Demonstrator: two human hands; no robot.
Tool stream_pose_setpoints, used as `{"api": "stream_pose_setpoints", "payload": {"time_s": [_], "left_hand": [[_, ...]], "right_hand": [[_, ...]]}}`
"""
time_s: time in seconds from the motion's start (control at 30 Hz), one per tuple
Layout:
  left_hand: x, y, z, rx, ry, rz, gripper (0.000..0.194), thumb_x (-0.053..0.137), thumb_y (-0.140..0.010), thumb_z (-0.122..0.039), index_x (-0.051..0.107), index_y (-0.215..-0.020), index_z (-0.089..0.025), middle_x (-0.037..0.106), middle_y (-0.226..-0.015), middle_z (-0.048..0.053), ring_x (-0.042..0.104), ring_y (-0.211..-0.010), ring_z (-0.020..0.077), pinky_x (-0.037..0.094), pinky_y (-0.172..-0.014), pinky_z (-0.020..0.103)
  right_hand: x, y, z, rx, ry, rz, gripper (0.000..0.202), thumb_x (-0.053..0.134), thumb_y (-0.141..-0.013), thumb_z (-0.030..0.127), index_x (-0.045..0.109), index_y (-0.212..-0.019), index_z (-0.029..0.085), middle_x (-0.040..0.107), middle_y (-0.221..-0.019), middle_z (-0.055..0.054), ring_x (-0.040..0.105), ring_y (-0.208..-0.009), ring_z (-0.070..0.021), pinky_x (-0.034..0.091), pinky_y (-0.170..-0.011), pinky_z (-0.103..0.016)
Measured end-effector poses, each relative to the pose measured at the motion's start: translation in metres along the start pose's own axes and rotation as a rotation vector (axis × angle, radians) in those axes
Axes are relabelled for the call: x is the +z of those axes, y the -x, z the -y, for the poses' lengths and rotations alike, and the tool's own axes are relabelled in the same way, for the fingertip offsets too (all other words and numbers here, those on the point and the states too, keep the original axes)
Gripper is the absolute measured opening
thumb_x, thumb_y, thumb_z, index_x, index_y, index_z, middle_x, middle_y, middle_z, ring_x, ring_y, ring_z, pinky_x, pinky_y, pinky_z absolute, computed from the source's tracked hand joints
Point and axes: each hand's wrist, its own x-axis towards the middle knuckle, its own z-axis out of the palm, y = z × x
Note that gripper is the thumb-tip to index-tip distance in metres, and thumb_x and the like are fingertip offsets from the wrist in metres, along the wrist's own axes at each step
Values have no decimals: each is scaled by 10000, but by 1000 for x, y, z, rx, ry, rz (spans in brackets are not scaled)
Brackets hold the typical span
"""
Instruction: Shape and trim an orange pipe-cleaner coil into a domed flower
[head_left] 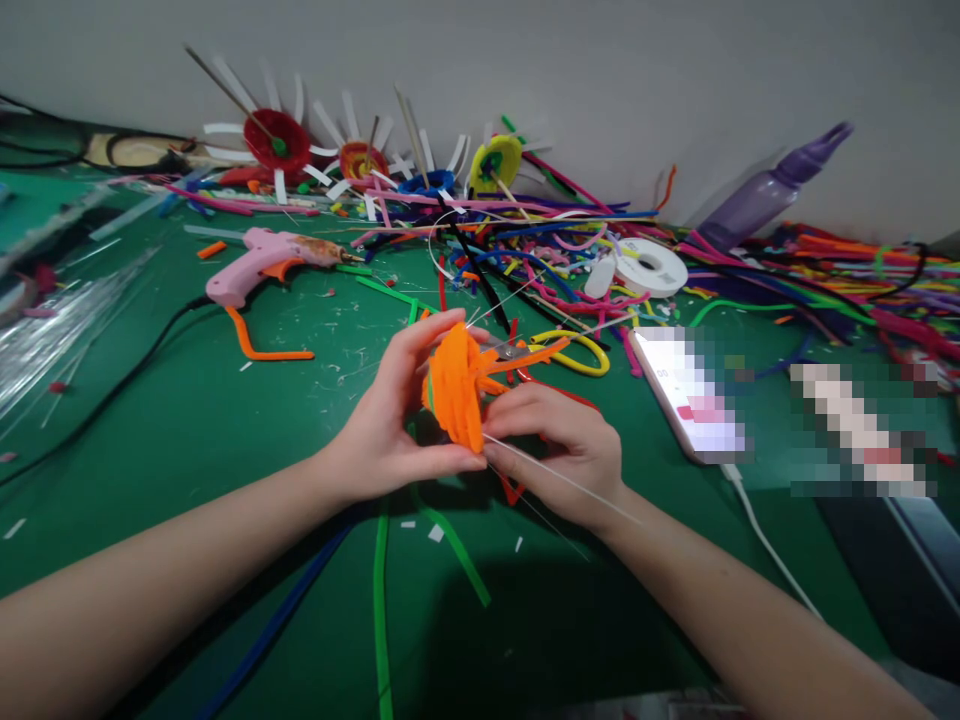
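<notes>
My left hand (409, 400) is wrapped around a cone-like piece of wound orange pipe cleaner (456, 390), thumb below and fingers behind. A little green shows at the piece's left side, and an orange strip sticks out to the right. My right hand (559, 440) is closed, its fingertips pinching at the right edge of this piece. Thin whitish strands (562, 478) stick out past both hands. Behind my right fingers a grey metal part (514, 351) and bits of red are partly hidden; they look like scissors, but I cannot tell if they are held.
A pink glue gun (262, 262) lies at left, its black cord trailing. Loose pipe cleaners, a white ribbon spool (649, 267) and a purple bottle (757, 195) lie towards the wall, near several flower-like discs (277, 140) on sticks. A plugged-in phone (682, 395) rests at right.
</notes>
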Motion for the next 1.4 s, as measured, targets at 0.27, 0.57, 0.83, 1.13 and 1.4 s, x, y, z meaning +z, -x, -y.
{"api": "stream_pose_setpoints", "payload": {"time_s": [0.27,0.57,0.83,1.13,1.4], "left_hand": [[-1,1,4,59,-25,-35,755,729,-759,-308,370,-1416,-214,506,-1353,130,518,-1247,287,451,-1048,429],[-2,2,13,-320,405,-100,455,499,-910,-497,480,-1289,-245,556,-1339,104,683,-980,261,583,-719,343],[-1,4,15,-428,440,-25,487,470,-909,-537,526,-1259,-204,622,-1260,91,639,-1087,271,557,-848,360],[-5,6,19,-346,355,67,480,518,-902,-446,489,-1348,-268,530,-1397,53,480,-1306,283,491,-1000,373],[-2,7,13,-386,320,51,523,567,-874,-436,449,-1355,-266,500,-1403,55,475,-1306,269,437,-1071,393]], "right_hand": [[0,0,2,11,94,-34,58,672,-821,113,683,-844,164,734,-792,-57,692,-770,-147,579,-723,-277],[-1,1,2,85,131,-98,95,615,-843,95,675,-823,166,717,-810,-58,684,-790,-143,572,-735,-286],[1,2,0,74,191,-31,74,606,-861,133,667,-839,169,728,-830,-53,685,-786,-142,563,-749,-288],[1,4,-1,106,225,-75,140,582,-868,132,645,-974,197,702,-960,-61,666,-812,-150,575,-783,-336],[2,6,-1,259,183,-114,226,585,-879,163,630,-1096,209,671,-1126,-83,677,-861,-154,600,-655,-268]]}}
